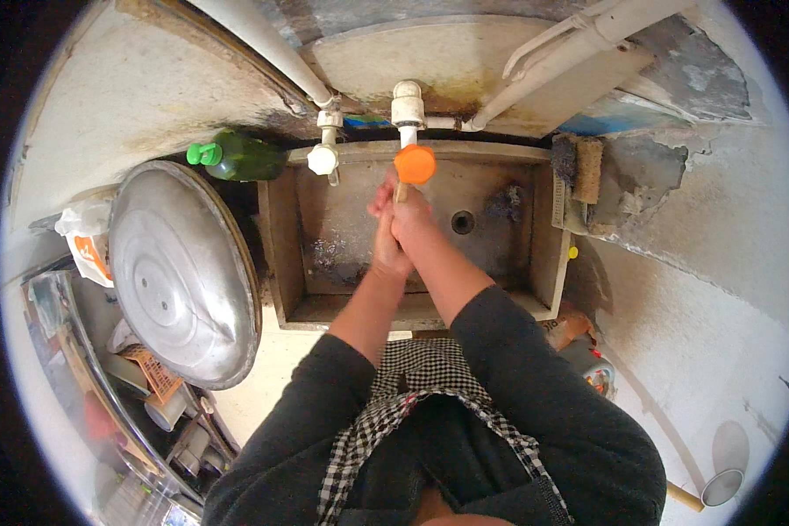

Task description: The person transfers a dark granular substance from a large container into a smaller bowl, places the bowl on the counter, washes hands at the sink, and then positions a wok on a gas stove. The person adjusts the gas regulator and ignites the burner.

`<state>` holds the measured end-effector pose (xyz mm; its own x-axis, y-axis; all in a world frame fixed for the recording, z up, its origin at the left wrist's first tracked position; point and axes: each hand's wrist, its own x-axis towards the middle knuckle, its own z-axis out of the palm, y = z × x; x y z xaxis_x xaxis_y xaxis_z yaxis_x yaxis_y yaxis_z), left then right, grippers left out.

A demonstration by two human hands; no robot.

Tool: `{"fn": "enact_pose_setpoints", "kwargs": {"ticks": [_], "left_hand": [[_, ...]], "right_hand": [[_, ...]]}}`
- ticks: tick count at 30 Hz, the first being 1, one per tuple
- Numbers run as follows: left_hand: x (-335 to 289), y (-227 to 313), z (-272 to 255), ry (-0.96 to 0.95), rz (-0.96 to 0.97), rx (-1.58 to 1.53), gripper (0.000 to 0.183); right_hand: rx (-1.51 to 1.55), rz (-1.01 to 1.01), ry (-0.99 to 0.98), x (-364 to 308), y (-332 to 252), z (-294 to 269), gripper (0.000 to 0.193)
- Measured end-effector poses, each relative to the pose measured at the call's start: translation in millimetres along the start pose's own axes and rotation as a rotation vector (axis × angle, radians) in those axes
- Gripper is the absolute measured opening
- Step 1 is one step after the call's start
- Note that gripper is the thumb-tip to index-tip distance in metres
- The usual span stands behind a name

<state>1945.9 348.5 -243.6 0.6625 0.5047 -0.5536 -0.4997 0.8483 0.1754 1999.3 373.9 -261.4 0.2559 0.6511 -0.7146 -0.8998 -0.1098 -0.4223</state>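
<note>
Both my hands are together over a rectangular stone sink (280, 254), just below a tap with an orange handle (415, 164). My right hand (414, 216) lies across my left hand (389, 247), and the two are pressed against each other, palms inward. Curled fingers show at the far side, beside the tap's spout (401, 193); the other fingers are hidden. Besides each other, I see nothing in them. A second tap with a white handle (323, 159) stands to their left. The round drain (463, 222) is to their right.
A large metal lid (180, 276) leans left of the sink. Behind it stands a green bottle (241, 155) with a light-green cap. Brushes (588, 171) sit at the sink's right corner. A dish rack (153, 377) with crockery is at lower left. Pipes (579, 53) cross the wall.
</note>
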Motion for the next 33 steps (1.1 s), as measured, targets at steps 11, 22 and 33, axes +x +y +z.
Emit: {"fn": "enact_pose_setpoints", "kwargs": {"ticks": [11, 22, 33], "left_hand": [[23, 32, -12, 0.342, -0.035, 0.306, 0.039], [32, 14, -39, 0.012, 0.278, 2.357, 0.031], [28, 42, -30, -0.243, 0.437, 1.915, 0.021]], "right_hand": [[-0.990, -0.576, 0.053, -30, 19, -13, 0.041], [-1.392, 0.124, -0.149, 15, -31, -23, 0.032], [-1.209, -0.199, -0.175, 11, -17, -22, 0.040]]}}
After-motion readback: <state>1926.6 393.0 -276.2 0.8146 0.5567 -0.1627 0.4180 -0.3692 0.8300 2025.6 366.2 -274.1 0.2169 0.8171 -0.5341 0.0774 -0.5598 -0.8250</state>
